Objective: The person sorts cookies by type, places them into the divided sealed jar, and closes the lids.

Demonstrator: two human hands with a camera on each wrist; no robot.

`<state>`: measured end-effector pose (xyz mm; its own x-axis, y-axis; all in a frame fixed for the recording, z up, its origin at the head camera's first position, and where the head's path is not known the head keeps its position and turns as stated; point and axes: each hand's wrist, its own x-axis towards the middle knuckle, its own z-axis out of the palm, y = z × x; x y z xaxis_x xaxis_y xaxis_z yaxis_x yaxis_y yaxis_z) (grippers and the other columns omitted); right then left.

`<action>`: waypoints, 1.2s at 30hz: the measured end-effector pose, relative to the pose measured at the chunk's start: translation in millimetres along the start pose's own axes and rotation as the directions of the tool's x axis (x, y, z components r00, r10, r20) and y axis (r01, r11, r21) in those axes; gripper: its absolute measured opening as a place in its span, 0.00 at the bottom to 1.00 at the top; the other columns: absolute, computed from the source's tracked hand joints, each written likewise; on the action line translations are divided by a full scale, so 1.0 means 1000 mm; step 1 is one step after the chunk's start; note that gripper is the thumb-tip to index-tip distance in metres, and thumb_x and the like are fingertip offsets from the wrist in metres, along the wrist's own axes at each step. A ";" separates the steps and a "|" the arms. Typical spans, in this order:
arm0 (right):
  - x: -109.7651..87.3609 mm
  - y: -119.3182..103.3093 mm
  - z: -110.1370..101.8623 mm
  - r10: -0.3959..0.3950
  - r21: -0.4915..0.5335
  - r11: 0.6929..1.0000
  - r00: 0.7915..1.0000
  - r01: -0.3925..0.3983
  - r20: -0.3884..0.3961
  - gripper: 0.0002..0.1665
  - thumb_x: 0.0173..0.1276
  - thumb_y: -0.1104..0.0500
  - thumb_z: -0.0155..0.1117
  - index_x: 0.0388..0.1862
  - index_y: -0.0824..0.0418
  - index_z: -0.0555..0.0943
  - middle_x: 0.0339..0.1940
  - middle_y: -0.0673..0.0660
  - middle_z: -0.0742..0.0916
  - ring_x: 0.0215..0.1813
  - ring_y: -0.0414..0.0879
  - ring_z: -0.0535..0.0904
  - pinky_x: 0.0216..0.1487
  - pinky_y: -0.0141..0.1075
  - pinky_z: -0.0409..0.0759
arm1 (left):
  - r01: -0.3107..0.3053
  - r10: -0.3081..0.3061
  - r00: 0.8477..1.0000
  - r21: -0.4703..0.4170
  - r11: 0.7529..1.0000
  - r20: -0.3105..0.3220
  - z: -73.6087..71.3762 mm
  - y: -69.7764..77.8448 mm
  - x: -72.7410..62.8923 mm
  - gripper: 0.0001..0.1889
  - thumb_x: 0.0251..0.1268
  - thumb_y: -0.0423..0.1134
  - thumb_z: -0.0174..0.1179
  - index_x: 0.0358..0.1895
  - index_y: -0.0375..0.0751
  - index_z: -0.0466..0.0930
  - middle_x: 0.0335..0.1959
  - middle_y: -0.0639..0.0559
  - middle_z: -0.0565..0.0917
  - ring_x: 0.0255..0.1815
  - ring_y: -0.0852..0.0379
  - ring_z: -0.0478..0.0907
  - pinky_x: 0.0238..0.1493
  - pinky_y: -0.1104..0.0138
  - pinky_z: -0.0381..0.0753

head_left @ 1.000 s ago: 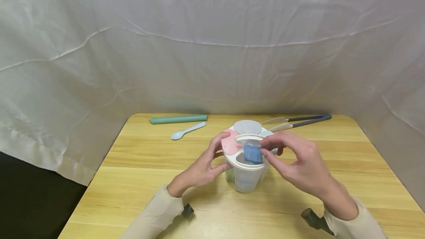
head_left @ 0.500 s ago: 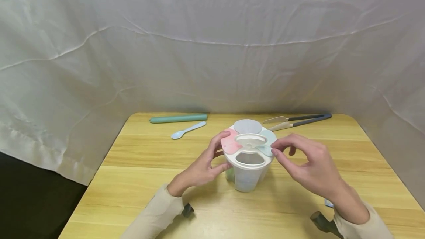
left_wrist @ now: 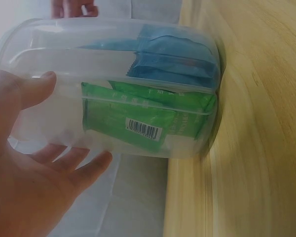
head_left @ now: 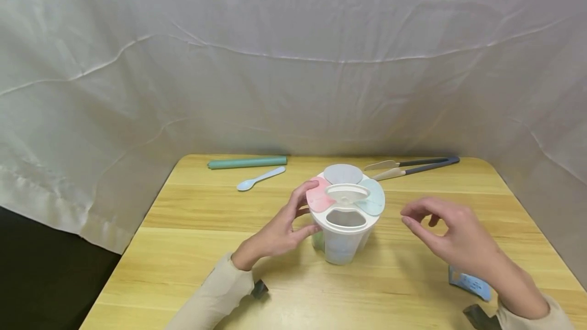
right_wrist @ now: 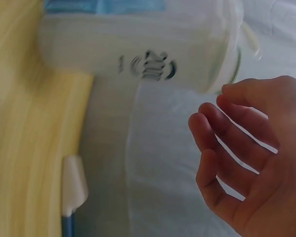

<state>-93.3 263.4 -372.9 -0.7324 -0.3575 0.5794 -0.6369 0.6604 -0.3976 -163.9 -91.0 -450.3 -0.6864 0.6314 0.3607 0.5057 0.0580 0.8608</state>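
Note:
A clear lidded storage container stands upright on the table. Pink, grey and pale-green flaps cover parts of its white top, and the front opening is uncovered. My left hand holds the container's left side, fingers behind and thumb in front. Through its wall the left wrist view shows green packets and blue packets. My right hand hovers to the right of the container, fingers loosely bent, holding nothing. Below the right wrist lies another blue packet, partly hidden by the forearm.
At the back left of the wooden table lie a rolled teal item and a light-blue spoon. Tongs with dark handles and beige tips lie at the back right. A pale cloth hangs behind.
My right hand held a blue packet over the front opening; it has let go and moved right, away from the container. The packet on the table has come into view. My left hand stays.

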 end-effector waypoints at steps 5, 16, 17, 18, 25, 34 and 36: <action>-0.016 0.019 -0.007 0.071 -0.074 0.995 0.995 -0.066 0.073 0.21 0.60 0.70 0.83 0.42 0.45 0.89 0.35 0.36 0.90 0.37 0.27 0.82 0.34 0.21 0.77 | 0.004 -0.004 1.000 0.002 1.000 0.001 0.000 0.000 0.000 0.50 0.73 0.24 0.67 0.88 0.51 0.46 0.88 0.46 0.58 0.83 0.42 0.69 0.83 0.52 0.77; -0.061 0.065 -0.024 0.309 -0.126 0.951 0.895 -0.283 0.322 0.14 0.68 0.63 0.80 0.49 0.52 0.89 0.36 0.36 0.89 0.38 0.24 0.80 0.30 0.28 0.81 | 0.007 -0.007 1.000 -0.001 1.000 0.000 0.000 0.000 0.000 0.50 0.73 0.23 0.67 0.88 0.52 0.46 0.89 0.47 0.58 0.83 0.43 0.69 0.83 0.52 0.77; -0.065 0.069 -0.025 0.319 -0.113 0.948 0.886 -0.298 0.337 0.13 0.69 0.63 0.80 0.50 0.53 0.88 0.37 0.37 0.89 0.39 0.24 0.81 0.30 0.28 0.82 | 0.007 -0.007 1.000 -0.001 1.000 0.000 0.000 -0.001 0.000 0.50 0.73 0.23 0.67 0.88 0.52 0.46 0.89 0.47 0.58 0.83 0.43 0.69 0.83 0.52 0.77; -0.069 0.072 -0.026 0.323 -0.095 0.946 0.879 -0.310 0.352 0.13 0.69 0.63 0.79 0.51 0.54 0.88 0.37 0.38 0.89 0.39 0.24 0.81 0.30 0.29 0.83 | 0.006 -0.006 1.000 -0.001 1.000 0.000 0.000 -0.001 0.000 0.50 0.73 0.23 0.67 0.88 0.52 0.46 0.89 0.47 0.58 0.83 0.42 0.69 0.83 0.52 0.77; -0.093 0.091 -0.029 0.348 -0.049 0.932 0.845 -0.360 0.406 0.19 0.67 0.62 0.82 0.54 0.57 0.87 0.41 0.42 0.91 0.42 0.25 0.82 0.33 0.29 0.87 | 0.008 -0.008 1.000 -0.002 1.000 -0.001 0.001 -0.001 -0.001 0.50 0.73 0.23 0.67 0.88 0.52 0.46 0.90 0.47 0.56 0.83 0.41 0.69 0.83 0.51 0.77; -0.107 0.106 -0.038 0.493 -0.243 0.865 0.659 -0.438 0.568 0.27 0.63 0.57 0.84 0.58 0.60 0.85 0.52 0.52 0.91 0.44 0.30 0.84 0.42 0.30 0.88 | -0.003 0.003 1.000 0.003 1.000 -0.001 0.000 0.000 -0.001 0.51 0.72 0.23 0.67 0.88 0.52 0.46 0.90 0.47 0.55 0.83 0.40 0.69 0.82 0.48 0.77; -0.108 0.107 -0.038 0.508 -0.261 0.857 0.645 -0.444 0.571 0.27 0.62 0.58 0.85 0.58 0.59 0.85 0.53 0.51 0.91 0.44 0.30 0.83 0.43 0.29 0.88 | -0.011 0.011 1.000 0.006 1.000 -0.003 0.000 0.000 -0.001 0.50 0.72 0.23 0.67 0.88 0.52 0.46 0.90 0.46 0.55 0.83 0.39 0.70 0.82 0.47 0.78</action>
<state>-73.0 398.2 -451.3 -0.9333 -0.2721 -0.2342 -0.1581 0.8971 -0.4125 -163.4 -91.2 -450.9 -0.6825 0.6298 0.3709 0.5159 0.0557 0.8548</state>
